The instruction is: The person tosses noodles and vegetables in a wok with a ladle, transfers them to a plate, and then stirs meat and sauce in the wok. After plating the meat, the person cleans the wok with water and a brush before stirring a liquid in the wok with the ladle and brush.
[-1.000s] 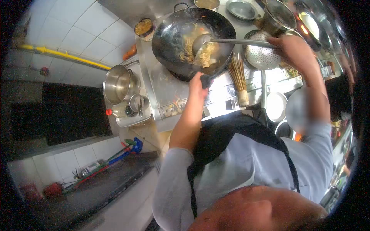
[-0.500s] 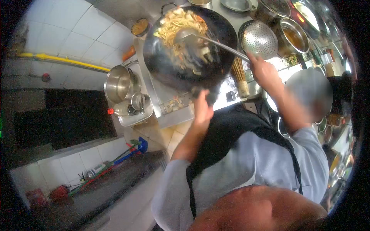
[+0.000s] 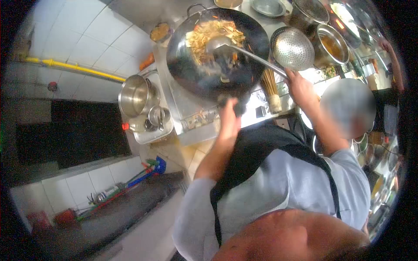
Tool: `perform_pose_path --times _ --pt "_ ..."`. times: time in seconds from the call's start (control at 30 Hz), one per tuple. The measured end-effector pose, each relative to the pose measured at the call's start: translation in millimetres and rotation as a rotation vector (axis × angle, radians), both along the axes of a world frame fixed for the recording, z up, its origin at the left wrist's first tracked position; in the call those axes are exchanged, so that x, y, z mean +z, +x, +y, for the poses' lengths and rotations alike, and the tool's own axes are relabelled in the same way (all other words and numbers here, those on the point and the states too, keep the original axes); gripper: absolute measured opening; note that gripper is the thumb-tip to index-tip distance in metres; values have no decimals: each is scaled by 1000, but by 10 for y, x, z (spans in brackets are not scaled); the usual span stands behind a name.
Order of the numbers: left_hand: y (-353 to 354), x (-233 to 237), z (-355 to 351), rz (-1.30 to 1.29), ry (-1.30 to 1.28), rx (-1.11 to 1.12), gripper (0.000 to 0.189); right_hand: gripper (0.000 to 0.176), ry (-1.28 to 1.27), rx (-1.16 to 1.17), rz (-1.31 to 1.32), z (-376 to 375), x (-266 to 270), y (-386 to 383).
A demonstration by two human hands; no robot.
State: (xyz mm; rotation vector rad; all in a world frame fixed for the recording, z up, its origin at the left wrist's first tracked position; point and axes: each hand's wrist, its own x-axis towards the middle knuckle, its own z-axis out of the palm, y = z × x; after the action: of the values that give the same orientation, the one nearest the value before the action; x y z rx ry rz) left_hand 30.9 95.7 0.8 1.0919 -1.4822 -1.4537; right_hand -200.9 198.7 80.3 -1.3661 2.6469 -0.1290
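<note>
A large black wok [image 3: 185,71] holds noodles [image 3: 202,35] mixed with pieces of vegetable, heaped toward its far side. My left hand [image 3: 229,115] is closed at the wok's near edge, around a dark handle or cloth there; the exact grip is blurred. My right hand [image 3: 301,89] is wrapped round the long handle of a metal ladle [image 3: 257,56]. The ladle's bowl lies in the wok against the noodles. Next to the wok, on the right, sits a perforated strainer [image 3: 292,48], and below it a bamboo brush [image 3: 272,93].
A pot of brownish liquid [image 3: 333,43] stands right of the strainer. On the left, a tray [image 3: 150,138] bears a steel pot [image 3: 134,95] and smaller vessels. A small bowl [image 3: 160,32] sits by the tiled wall. Another person [image 3: 385,108] stands at the right.
The wok has shifted slightly down and right in view. The noodles look browner and more gathered. My right hand and the ladle have moved slightly lower; both hands keep their grip.
</note>
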Motion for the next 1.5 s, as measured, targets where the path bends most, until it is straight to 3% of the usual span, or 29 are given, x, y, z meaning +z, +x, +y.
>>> perform_pose_path --times 0.03,0.1,0.17,0.2,0.23,0.3,0.37,0.4,0.47,0.53,0.63,0.73,0.8,0.87,0.9,0.97,1.0,1.03,1.1,1.17,1.2,1.3,1.33,1.37,1.47,1.5 --pt "81 -469 63 535 645 61 13 43 -83 -47 -19 67 69 138" --pt "296 -433 188 -71 -169 -182 14 41 -238 -57 -98 281 -134 56" --pt "191 -192 82 -53 -163 -73 11 40 -366 -51 -205 466 -188 137" --pt "19 143 -34 27 58 21 11 39 -316 -119 -299 507 -46 142" --pt "-16 249 -364 472 948 73 14 38 -267 -187 -390 503 64 124" --pt "-186 -99 -779 451 959 79 20 41 -188 -215 -377 379 121 43" --pt "-278 -167 -948 429 951 52 21 42 -294 -179 -457 106 139 -114" --pt "-322 -184 -998 403 944 19 22 43 -433 -38 -356 -51 -17 -269" --pt "-303 -259 -1008 424 944 -19 24 42 -288 -61 -412 -570 42 -429" --pt "-310 -261 -1016 435 952 -51 26 41 -268 -86 -264 -1064 -186 -481" --pt "-365 -137 -973 497 956 -16 31 40 -213 -52 -446 -1545 -461 -574" --pt "-358 -26 -954 563 1045 -15 34 42 -130 223 -289 -1633 -323 -615" --pt "-382 108 -878 618 1048 88 35 40 98 261 -133 -1465 291 -648" --pt "-404 108 -890 642 1041 56 36 40 140 278 -3 -1231 711 -771" --pt "-430 107 -915 659 1031 20 37 40 25 290 -62 -1062 818 -873" --pt "-467 -358 -1063 639 1027 -22 37 37 70 302 96 -753 1241 -812" --pt "-461 -525 -1081 613 1027 -60 37 37 170 183 137 -639 1258 -970" --pt "-459 -466 -1025 609 1028 -66 37 37 61 284 164 -467 1459 -836" --pt "-459 -123 -819 505 920 119 16 37 138 221 121 -191 1829 -558" --pt "-306 265 -283 197 46 20 15 35 156 251 150 144 1960 -452" --pt "-128 289 -226 487 631 -41 13 34 188 289 160 253 1958 -439" --pt "-82 457 -67 537 765 26 11 35 50 430 98 364 1675 -372" --pt "-74 567 -157 529 870 14 11 36 208 263 103 245 1614 -222" --pt "-118 634 -289 525 971 2 16 39 165 314 83 147 1364 -219" --pt "-159 134 -371 489 900 71 12 36 72 234 21 -183 348 -273" --pt "-66 49 -244 457 885 61 13 37 61 174 20 -252 225 -191"
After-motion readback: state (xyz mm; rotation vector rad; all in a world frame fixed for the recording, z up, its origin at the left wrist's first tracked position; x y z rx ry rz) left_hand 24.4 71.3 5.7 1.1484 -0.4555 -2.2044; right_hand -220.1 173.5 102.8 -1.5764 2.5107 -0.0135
